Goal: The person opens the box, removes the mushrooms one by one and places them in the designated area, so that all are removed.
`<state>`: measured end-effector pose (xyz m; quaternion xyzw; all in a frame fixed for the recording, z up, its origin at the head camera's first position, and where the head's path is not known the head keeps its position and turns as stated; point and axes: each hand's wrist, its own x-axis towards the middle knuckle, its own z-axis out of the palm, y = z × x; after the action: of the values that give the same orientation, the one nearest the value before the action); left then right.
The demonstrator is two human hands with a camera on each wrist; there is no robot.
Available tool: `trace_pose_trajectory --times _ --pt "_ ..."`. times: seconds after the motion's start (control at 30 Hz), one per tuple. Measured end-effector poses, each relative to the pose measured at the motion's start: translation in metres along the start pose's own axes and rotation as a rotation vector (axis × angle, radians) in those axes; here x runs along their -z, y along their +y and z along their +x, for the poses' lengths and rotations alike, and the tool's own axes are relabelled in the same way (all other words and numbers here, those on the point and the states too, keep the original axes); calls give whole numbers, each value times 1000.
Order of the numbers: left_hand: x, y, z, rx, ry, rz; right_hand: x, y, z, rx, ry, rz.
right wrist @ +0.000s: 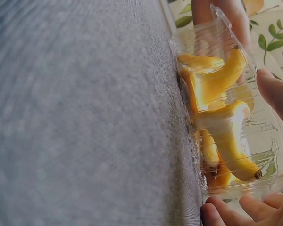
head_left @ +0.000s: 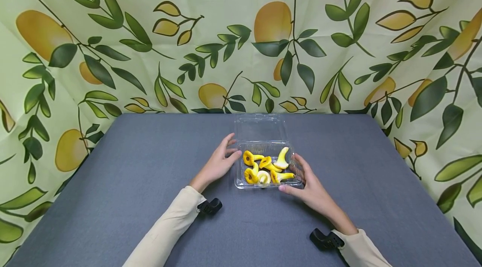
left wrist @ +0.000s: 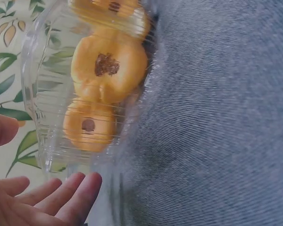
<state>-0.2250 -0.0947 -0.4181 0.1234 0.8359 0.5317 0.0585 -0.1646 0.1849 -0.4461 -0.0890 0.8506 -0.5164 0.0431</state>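
A clear plastic clamshell box [head_left: 241, 185] sits on the cloth with its lid [head_left: 261, 129] laid back, hinge on the far side. Several yellow, mushroom-shaped pieces [head_left: 280, 158] with flared caps and pale stems lie inside; their dark centres show through the wall in the left wrist view. My left hand [head_left: 216, 164] is beside the box's left wall, fingers spread; contact there cannot be told. Around the right front corner, my right hand [head_left: 312, 185] has its thumb by the front rim and its loosely bent fingers along the right wall. In the right wrist view, those fingertips [right wrist: 217, 212] lie close to the box.
A grey-blue cloth [head_left: 113, 183] covers the table. Behind and at both sides hangs a pale curtain [head_left: 226, 16] printed with leaves and fruit. A black wrist camera [head_left: 211, 206] is on the left sleeve, another camera [head_left: 325, 240] on the right.
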Motion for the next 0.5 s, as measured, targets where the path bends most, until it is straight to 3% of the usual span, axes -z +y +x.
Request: trace_pose_trajectory --times 0.17,0.5 --pt "-1 -1 -3 9 -16 -5 -2 0 -1 0 4 7" --pt "2 -3 -13 -57 -10 -6 -3 1 -1 24 14 -2"
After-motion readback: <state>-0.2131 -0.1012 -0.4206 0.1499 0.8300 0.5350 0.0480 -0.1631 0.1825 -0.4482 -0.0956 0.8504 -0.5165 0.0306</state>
